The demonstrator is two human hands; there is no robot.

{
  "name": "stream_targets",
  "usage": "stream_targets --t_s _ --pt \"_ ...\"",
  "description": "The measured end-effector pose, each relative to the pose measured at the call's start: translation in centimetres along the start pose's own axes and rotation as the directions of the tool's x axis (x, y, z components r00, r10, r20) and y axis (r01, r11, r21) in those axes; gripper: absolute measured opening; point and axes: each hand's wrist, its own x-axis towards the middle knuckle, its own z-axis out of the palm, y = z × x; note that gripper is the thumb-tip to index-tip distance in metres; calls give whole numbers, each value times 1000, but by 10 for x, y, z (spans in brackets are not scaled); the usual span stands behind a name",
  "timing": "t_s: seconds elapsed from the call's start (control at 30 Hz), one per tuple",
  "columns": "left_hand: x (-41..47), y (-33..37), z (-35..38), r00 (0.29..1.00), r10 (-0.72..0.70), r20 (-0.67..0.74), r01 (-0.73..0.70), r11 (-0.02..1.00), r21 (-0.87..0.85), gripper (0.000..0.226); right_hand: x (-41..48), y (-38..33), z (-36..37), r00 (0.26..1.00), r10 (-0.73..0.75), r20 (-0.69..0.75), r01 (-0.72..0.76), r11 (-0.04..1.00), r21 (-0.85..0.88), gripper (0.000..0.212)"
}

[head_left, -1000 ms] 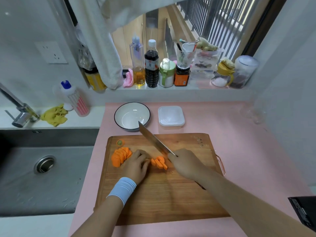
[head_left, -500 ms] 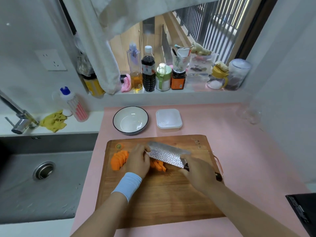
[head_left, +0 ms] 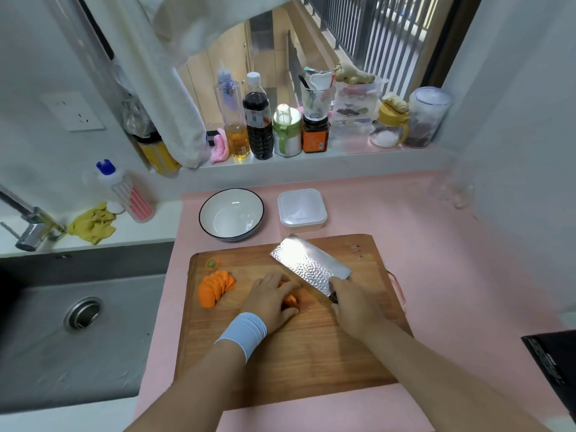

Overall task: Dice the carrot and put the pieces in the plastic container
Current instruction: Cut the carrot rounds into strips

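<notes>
left hand (head_left: 274, 299) fingers (head_left: 280, 283) now curled round orange carrot sticks (head_left: 290, 302) | right hand (head_left: 352, 307) grips hammered steel cleaver (head_left: 308, 266), swung flat | you're lined up to dice

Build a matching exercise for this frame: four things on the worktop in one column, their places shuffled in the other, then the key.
Things
1. cleaver
2. plastic container
3. fanned carrot slices
4. cut carrot pieces

Places
a. on the pink counter, right of the bowl
b. under the cupped left hand
c. gripped by the right hand, blade tilted above the cutting board
d. lying uncovered on the left part of the cutting board

Pairs: 1-c, 2-a, 3-d, 4-b
</notes>
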Motion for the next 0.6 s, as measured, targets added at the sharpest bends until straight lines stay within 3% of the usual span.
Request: stream_targets --t_s 0.1,0.23,0.33,0.43,0.5,0.6 --pt "-12 -17 -6 998 -52 -30 52 999 5 68 4 -6 3 1000 4 16 -2 994 -114 15" --pt "-37 -51 -21 935 -247 -253 273 959 72 63 12 -37 -4 1000 2 -23 -12 912 -411 27" --pt "-52 -74 -26 834 -450 -318 491 869 60 66 21 -72 0 1000 17 -3 -17 965 -261 55" --pt "-57 -86 -28 792 -561 -239 583 812 25 77 31 -99 17 985 71 159 -61 996 -67 77" --pt "-54 -92 -24 802 -577 -151 578 815 -41 80 35 -106 26 979 76 191 -71 997 -34 77" --pt "-48 -96 -22 857 -504 -106 495 863 -100 69 40 -110 36 986 47 162 -52 998 27 56"
